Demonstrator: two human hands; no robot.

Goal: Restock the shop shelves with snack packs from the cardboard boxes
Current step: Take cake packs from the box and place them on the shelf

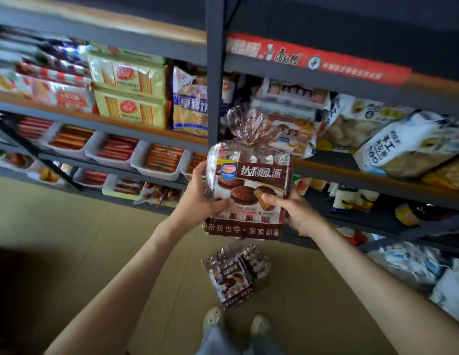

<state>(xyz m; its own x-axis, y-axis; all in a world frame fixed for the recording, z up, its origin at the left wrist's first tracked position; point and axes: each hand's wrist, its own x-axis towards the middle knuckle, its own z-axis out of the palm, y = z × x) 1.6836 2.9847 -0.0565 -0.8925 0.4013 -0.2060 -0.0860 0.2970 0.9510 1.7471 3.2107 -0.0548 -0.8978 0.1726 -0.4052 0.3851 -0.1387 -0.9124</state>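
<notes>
Both hands are gripping 1 chocolate pie pack [248, 185], holding it upright in front of the shop shelves. On the pack's left edge, the left hand [200, 193] is curling round the wrapper, thumb lying across the printed front and fingers going behind. At the lower right corner, the right hand [292, 208] is clasping it, thumb pressing on the pie picture and the other fingers hiding behind the pack. The pack's gathered clear top is pointing up, pinched by a small gold tie. The pack is hanging just right of the dark grey upright post [215, 73], level with the middle shelf; I cannot tell whether it is touching the shelf.

Near the person's pale shoes [213, 317], a bundle of brown packs [233, 275] with the same print is lying on the tan floor [69, 226]; its count is unclear.

Left of the post, 2 yellow biscuit packs [128, 73] are sitting stacked, with a blue-and-cream bag [190, 111] just beside them. Below those, white trays [115, 149] are holding red and orange sausage sticks. Right of the post, white snack bags [402, 144] are leaning on the shelf, and a red banner strip [318, 60] is running along the shelf edge above.
</notes>
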